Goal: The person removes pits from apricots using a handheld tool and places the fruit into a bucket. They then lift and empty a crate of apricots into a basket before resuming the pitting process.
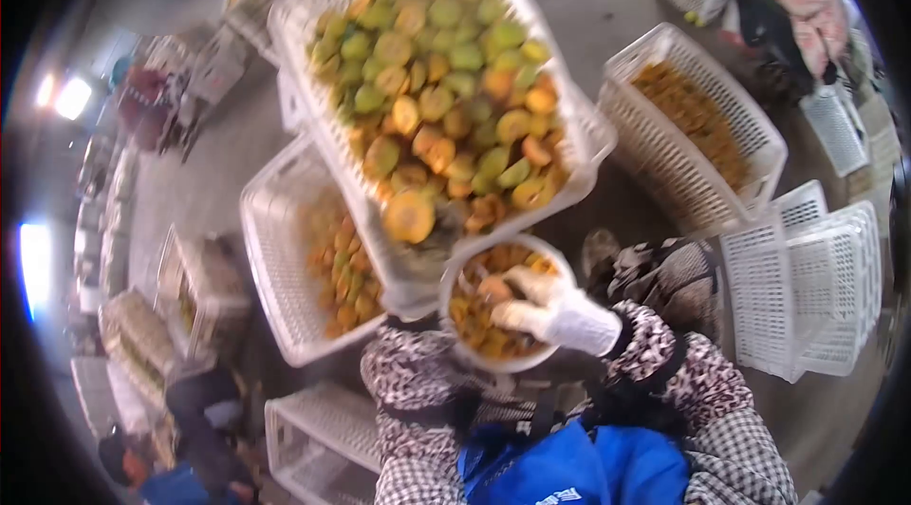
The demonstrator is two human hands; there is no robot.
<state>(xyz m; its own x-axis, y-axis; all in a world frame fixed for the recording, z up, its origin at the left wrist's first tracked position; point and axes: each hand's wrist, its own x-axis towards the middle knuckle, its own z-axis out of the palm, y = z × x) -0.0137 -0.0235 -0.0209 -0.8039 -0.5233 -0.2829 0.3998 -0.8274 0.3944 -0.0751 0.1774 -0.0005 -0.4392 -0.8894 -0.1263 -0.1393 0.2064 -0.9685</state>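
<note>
Blue apron [579, 467] nearest, at the near edge of the view, with checked and spotted sleeves reaching away from it on either side. Hands apart, each at its own place. Right hand [560, 317], in a white glove, is over and partly inside a round white bucket [560, 253]; its fingers point left, among orange fruit pieces [479, 325]. One rounded piece sits by the fingertips; cannot tell whether they grip it. Left hand [412, 303], seemingly gloved too, is at the near corner of the big white crate, left of the bucket. Blurred there, so whether it clasps the rim cannot be told.

Big crate [579, 92] lies just beyond the bucket, set slantwise and heaped with fruit [446, 68], much of it cut in halves. Green mostly at the far end, more orange toward the near; one broad orange half [409, 216] shows its cut face by the near end.

Left crate [270, 239], partly covered from view by the big one, has orange and green pieces. Right crate [655, 158], well right and far, holds a bed of orange pieces. Nested crates [759, 315] stand near right. A person in dark clothes and blue [199, 429] is near left; another, in pink [811, 16], far right. Grey floor [228, 158] between.
</note>
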